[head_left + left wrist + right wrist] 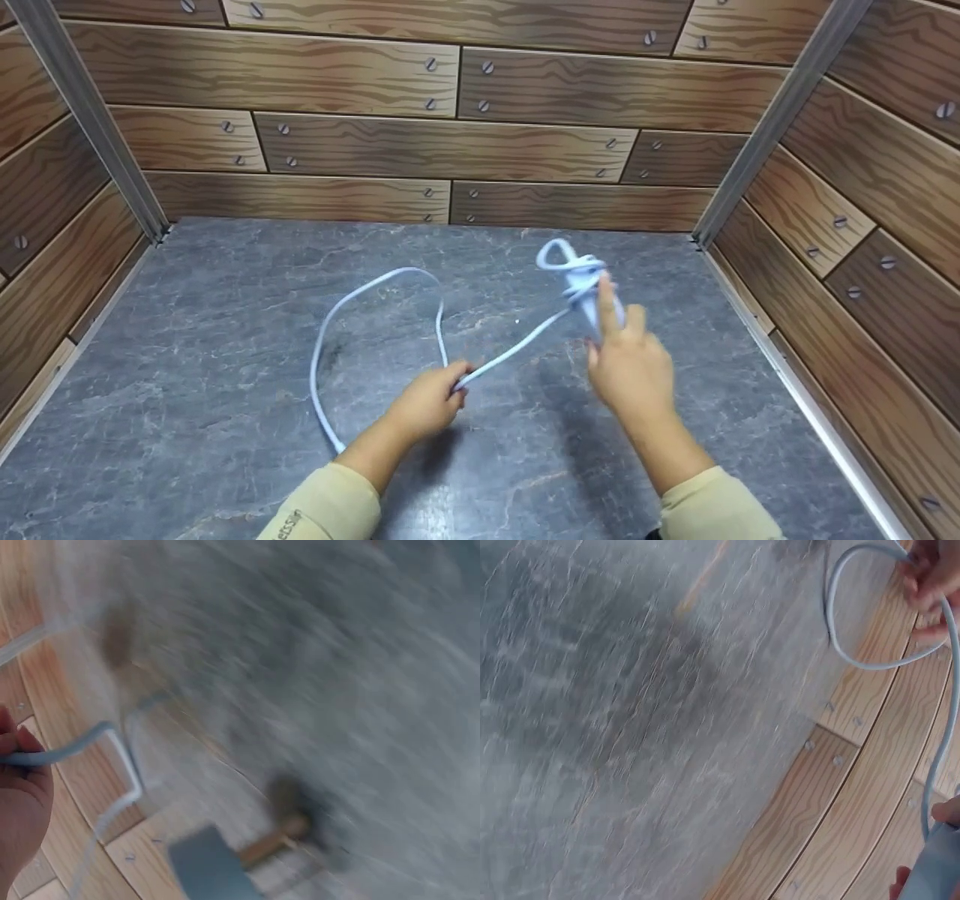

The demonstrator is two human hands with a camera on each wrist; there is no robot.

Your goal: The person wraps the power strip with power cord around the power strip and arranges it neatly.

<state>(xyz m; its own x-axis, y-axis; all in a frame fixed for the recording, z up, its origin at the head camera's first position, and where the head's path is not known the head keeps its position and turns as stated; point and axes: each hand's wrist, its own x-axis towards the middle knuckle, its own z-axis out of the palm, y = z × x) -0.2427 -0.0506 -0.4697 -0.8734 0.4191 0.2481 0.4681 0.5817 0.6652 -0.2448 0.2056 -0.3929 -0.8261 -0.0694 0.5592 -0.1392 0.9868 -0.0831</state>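
Note:
My left hand pinches a light blue cord near the middle of the grey surface. From there the cord runs taut-looking up to a blurred light blue bundle, which my right hand grips with the index finger stretched along it. Turns of cord wrap the bundle, and a small loop sticks out at its top. Thumb and fingers of the left hand close on the cord in the left wrist view. A smooth grey-blue body shows between the right fingers in the right wrist view; its kind is unclear.
A wide loop of the cord curves left of my left hand and passes behind the forearm. Wood-patterned walls with metal corner posts enclose the grey marbled surface at the back and both sides.

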